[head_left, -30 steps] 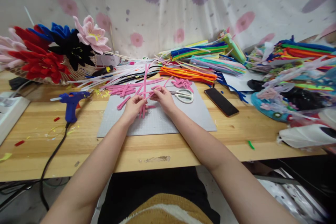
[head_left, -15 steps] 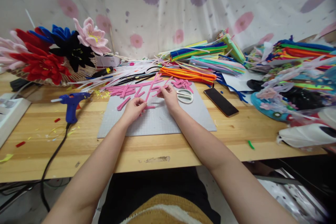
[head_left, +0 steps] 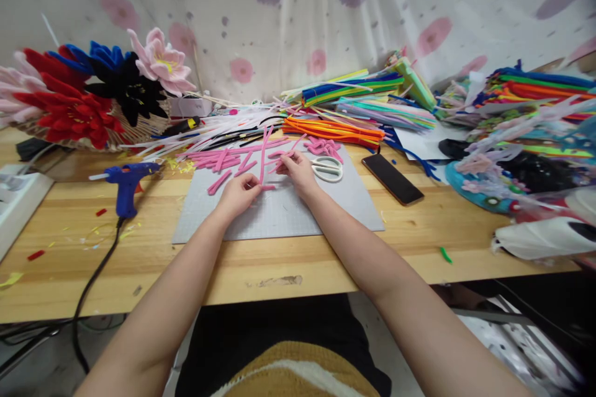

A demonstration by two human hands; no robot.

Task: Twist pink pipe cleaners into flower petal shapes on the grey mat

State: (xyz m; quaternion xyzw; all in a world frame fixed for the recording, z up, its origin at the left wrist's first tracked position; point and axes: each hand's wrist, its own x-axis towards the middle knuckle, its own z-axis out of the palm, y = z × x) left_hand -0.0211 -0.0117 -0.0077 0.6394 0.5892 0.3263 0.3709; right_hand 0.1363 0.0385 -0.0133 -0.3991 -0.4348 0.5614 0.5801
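Observation:
My left hand (head_left: 239,195) is closed in a pinch over the grey cutting mat (head_left: 279,223). From its fingertips a long pink pipe cleaner (head_left: 263,155) points up and away, and a short pink piece (head_left: 269,187) lies by the fingers. My right hand (head_left: 298,172) hovers a little to the right, thumb and fingers pinched together beside several pink pieces; what is between them is too small to tell. Scissors (head_left: 327,169) with white handles are just right of that hand, their blades hidden. Cut pink strips (head_left: 218,161) and a curled pink bunch (head_left: 323,147) rest along the mat's far side.
A blue glue gun (head_left: 128,186) with a black cord lies left. Behind it stand fuzzy flowers (head_left: 74,111). Orange pipe cleaners (head_left: 333,131) and other bundles line the back. A phone (head_left: 392,180) lies right of the mat, near a white roll (head_left: 542,239).
The long pink pipe cleaner has swung from a rightward slant to nearly straight away from me. Both hands have shifted only slightly.

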